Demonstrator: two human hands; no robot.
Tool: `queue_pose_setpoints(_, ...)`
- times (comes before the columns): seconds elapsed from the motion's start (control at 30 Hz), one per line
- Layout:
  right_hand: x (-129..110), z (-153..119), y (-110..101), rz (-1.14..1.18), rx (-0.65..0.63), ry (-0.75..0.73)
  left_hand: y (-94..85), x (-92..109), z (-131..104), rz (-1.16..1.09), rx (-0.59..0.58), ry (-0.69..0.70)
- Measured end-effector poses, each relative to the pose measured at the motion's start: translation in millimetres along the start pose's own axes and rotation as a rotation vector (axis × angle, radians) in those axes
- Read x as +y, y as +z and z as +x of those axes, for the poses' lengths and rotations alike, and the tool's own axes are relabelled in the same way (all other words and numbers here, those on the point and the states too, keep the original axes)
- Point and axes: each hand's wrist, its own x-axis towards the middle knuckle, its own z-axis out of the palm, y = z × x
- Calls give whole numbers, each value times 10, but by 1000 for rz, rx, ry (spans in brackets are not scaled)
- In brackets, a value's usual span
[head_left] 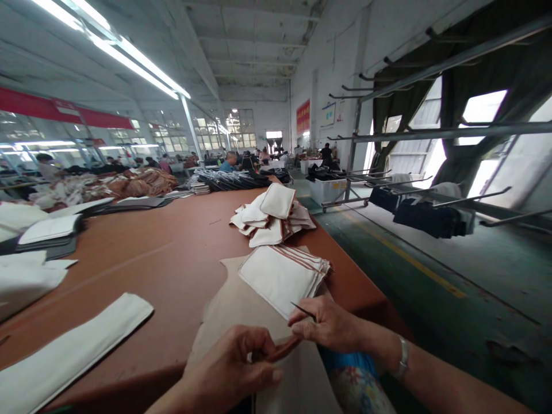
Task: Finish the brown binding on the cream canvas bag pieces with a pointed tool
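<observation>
Evidently, in the head view, the left hand [236, 361] pinches a brown strip [284, 348] while the right hand [331, 323] holds a dark pointed tool [303, 311] at the strip's other end. The strip is just this side of the white stack [278, 278] on the table [172, 230]. Working its edge seems the step; the next move likely calls for a steady pinch.

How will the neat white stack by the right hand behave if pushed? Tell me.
The stack would probably slide apart rather than move as one: its edges are fanned and no band shows. Each piece looks light, being thin, and perhaps mildly stiff, as the top piece lies smooth.
</observation>
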Motion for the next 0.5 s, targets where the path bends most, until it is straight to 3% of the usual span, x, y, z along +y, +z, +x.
queue_pose_setpoints(0.1,-204,-19,195,164,-114,-17,171,170,118,-38,64,36)
queue_pose_setpoints(0.17,-221,-48,274,255,-163,36,212,159,136,-126,52,13)
queue_pose_setpoints(0.3,-86,-108,307,363,-127,84,197,-87,86,-348,-85,-83)
queue_pose_setpoints(0.4,-29,-150,287,371,-109,56,213,-261,55,-415,-51,-78)
queue_pose_setpoints(0.5,-56,-194,282,300,-108,36,262,-283,49,-446,-24,-55)
